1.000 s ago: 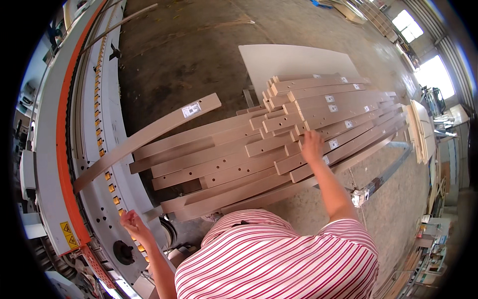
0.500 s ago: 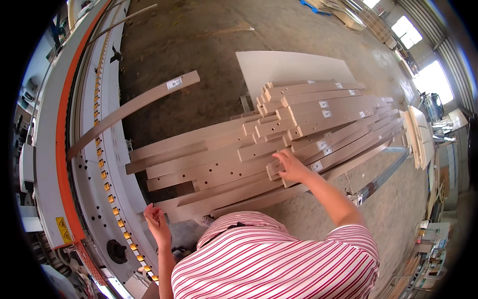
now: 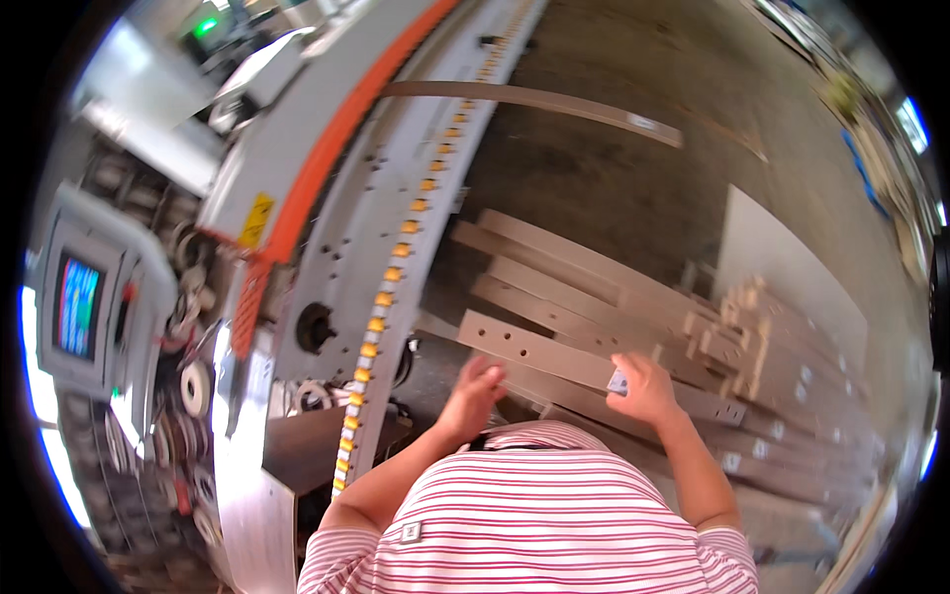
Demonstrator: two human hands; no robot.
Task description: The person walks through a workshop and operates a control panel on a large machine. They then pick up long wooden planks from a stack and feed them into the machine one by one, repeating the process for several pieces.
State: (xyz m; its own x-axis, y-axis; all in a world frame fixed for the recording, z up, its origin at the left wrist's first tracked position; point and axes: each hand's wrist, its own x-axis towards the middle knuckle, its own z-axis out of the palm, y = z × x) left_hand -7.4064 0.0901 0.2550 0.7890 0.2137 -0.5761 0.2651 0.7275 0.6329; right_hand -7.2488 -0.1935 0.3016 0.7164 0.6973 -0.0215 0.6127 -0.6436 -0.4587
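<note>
Hands first: my left hand and right hand both grasp a long flat wooden strip with small drilled holes. It lies atop the stack of pale strips, its long axis running from the machine's roller track rightward.

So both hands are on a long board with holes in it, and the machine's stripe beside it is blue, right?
Not quite. Both the left hand and right hand are on the long drilled board, but the stripe along the machine is orange, not blue, as the head view shows.
</note>
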